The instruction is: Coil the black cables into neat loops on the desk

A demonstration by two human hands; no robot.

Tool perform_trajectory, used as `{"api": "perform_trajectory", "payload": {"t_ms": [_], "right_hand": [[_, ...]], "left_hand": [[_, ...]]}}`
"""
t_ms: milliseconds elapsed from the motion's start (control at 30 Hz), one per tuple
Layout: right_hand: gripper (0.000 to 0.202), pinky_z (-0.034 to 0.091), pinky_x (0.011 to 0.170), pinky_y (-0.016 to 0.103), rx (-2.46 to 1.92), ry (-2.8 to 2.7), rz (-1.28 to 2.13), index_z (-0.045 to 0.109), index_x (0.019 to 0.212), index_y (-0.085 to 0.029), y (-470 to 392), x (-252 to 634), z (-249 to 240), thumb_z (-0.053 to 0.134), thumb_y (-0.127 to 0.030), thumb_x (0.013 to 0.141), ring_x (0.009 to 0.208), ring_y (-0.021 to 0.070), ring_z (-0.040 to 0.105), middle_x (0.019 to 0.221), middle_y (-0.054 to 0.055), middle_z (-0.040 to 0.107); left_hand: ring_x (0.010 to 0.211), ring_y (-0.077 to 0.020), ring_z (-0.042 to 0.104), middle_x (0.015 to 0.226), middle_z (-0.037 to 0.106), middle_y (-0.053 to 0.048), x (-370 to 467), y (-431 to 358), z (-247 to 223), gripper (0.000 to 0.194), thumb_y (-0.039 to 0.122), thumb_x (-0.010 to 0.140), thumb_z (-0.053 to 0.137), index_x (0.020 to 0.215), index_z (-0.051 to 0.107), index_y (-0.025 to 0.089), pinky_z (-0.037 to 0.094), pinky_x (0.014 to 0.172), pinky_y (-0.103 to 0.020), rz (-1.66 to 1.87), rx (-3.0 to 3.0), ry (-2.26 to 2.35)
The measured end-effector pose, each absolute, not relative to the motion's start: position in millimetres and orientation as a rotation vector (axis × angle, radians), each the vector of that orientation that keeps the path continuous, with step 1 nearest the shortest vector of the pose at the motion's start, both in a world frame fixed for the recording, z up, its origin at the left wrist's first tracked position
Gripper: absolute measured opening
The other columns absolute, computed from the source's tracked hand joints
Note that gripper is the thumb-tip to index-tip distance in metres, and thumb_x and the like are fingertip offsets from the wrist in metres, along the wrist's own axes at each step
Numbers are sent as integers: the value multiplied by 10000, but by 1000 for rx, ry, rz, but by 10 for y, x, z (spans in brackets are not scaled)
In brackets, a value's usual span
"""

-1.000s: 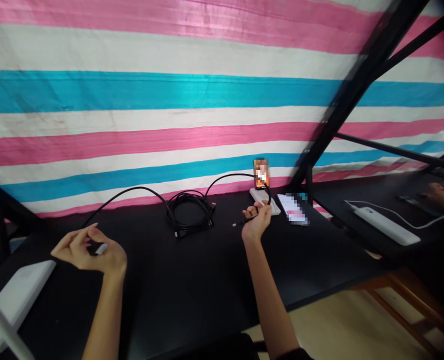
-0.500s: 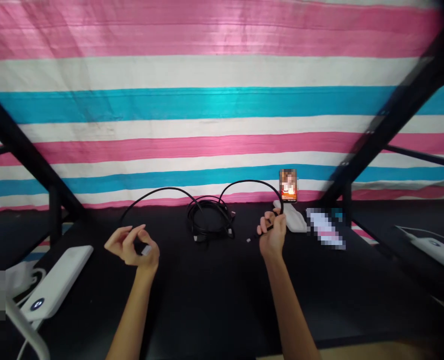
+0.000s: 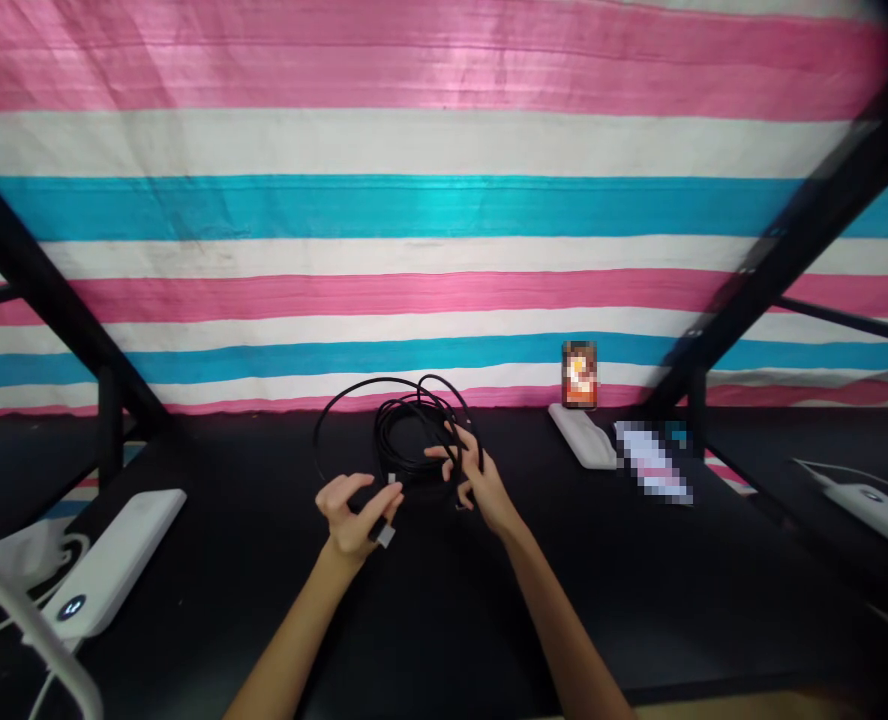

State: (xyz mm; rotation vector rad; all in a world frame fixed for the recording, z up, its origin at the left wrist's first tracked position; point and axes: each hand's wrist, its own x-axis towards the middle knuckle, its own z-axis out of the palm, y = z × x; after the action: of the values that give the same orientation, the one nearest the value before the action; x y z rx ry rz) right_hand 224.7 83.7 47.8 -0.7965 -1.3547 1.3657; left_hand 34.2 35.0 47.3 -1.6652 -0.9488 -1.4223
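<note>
Below centre frame, I'm watching the left hand [image 3: 352, 520] gripping a plug [image 3: 386, 537]; the right hand [image 3: 483, 486] is overlapping the black coil [image 3: 403, 463], whether gripping I can't tell.

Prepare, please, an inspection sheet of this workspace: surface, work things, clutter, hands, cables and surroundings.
Surface: black table; spills: nothing seen.
Work things: black cable, mostly coiled on the table, with two loops arching up.
Clutter: at left, a long white device; at right, an upright lit screen at the far end of a pale block, and a flat blurred item beside them.
Hands: left hand holds a cable end, its pale plug sticking out; right hand is at the coil's right side, fingers partly spread, grip unclear.
Cables: besides the black one, a white cord at lower left.
Surroundings: striped sheet behind; dark frame bars on both sides.
</note>
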Motion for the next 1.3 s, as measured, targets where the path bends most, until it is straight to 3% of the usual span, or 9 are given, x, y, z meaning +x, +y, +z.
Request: {"api": "perform_trajectory", "payload": {"t_ms": [167,300,500,633,733,867,967,1133,1300], "right_hand": [[372,408,481,223,-909,-1487,1182,612,997,-145,784,2163,455,663,-391,723,468,104,514,510,-45,536],[334,415,571,251,-848,-1512,1201,613,930,-154,745,2136,488,469,-447,862,481,106,512,482,-43,526],[447,388,513,246,-611,-1418,1398,546,1008,-139,687,2183,578,370,-531,883,427,124,515,397,-77,435],[454,347,487,219,-543,-1343,1552,547,1025,-143,656,2278,618,384,-541,878,274,55,305,356,-139,287],[467,365,542,227,-414,-1331,1748,569,907,-159,623,2347,610,355,-572,873,247,27,168,312,-159,253],[504,285,444,209,-129,-1432,2127,556,651,-182,602,2419,542,461,-664,762,238,33,165,230,-130,251],[545,222,392,210,33,-1588,2364,577,553,-181,627,2448,508,544,-716,648,258,53,214,204,-83,268],[584,286,437,256,149,-1902,2543,634,539,-158,683,2485,522,612,-741,532,295,75,314,206,-40,304],[545,259,443,237,-173,-1679,2254,601,595,-166,646,2499,499,654,-702,508,250,27,240,230,-92,317]], "left_hand": [[792,-177,500,855,516,-52,550,308,417,213,246,617,675,830,671,245,402,729,-315,-1400,-1864,-904],[856,-248,510,918,545,-111,615,252,349,455,459,665,492,982,656,177,402,738,-385,-1431,-2180,-767],[881,-224,536,937,556,-93,552,302,340,359,216,728,447,1046,613,206,399,789,-374,-1503,-2129,-962],[1031,-267,490,1095,521,-130,406,447,403,448,286,754,493,1188,491,172,399,827,-406,-1824,-1833,-1364],[1153,-269,431,1283,411,-148,320,580,403,627,332,757,556,1328,331,205,406,863,-397,-2033,-1800,-1607],[1224,-269,401,1347,376,-144,404,665,298,719,368,737,620,1359,283,239,356,961,-437,-2214,-2111,-1910],[1160,-243,480,1230,514,-129,582,622,252,693,396,730,632,1331,338,215,372,961,-411,-2404,-2378,-2075],[841,-187,620,923,647,-54,739,511,373,618,407,708,654,1247,457,179,453,817,-347,-2653,-2465,-2112],[463,-89,535,488,475,70,641,541,421,368,432,768,589,1000,602,146,423,538,-214,-2832,-2301,-2100]]}}
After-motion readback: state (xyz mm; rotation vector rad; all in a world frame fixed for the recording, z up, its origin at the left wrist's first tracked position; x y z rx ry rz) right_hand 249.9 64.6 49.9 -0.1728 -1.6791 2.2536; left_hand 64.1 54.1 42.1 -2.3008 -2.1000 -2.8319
